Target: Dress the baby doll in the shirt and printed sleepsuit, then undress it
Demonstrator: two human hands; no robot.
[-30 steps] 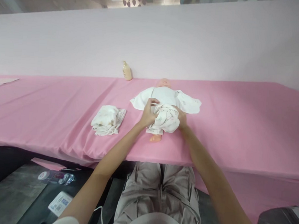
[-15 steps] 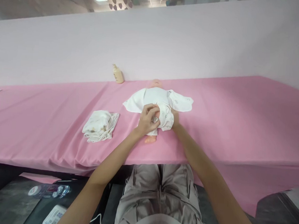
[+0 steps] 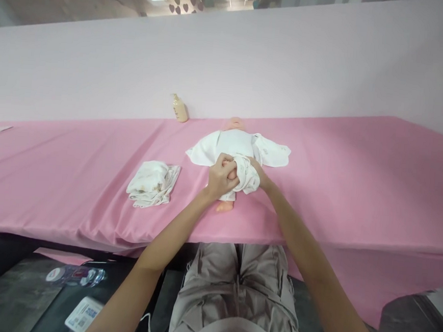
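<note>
A baby doll [image 3: 234, 142] lies on its back on the pink-covered table, head toward the wall, dressed in a white top with its sleeves spread. White printed trousers [image 3: 248, 174] are bunched around one of its legs. My left hand [image 3: 220, 178] is closed around that leg's bare foot [image 3: 231, 173], at the opening of the bunched cloth. On the other side my right hand [image 3: 261, 175] grips the trousers, its fingertips partly hidden by the fabric. The doll's other foot [image 3: 225, 206] sticks out of a white trouser leg toward me.
A folded stack of white printed cloth [image 3: 153, 183] lies left of the doll. A cream pump bottle [image 3: 180, 108] stands by the white wall [image 3: 329, 67]. Below the table edge at left are a plastic water bottle [image 3: 77, 276] and a white card [image 3: 84, 315] on a dark surface.
My left fingers have closed around the foot, which shows more plainly now. My right hand has come higher over the bunched trousers. The view has shifted slightly.
</note>
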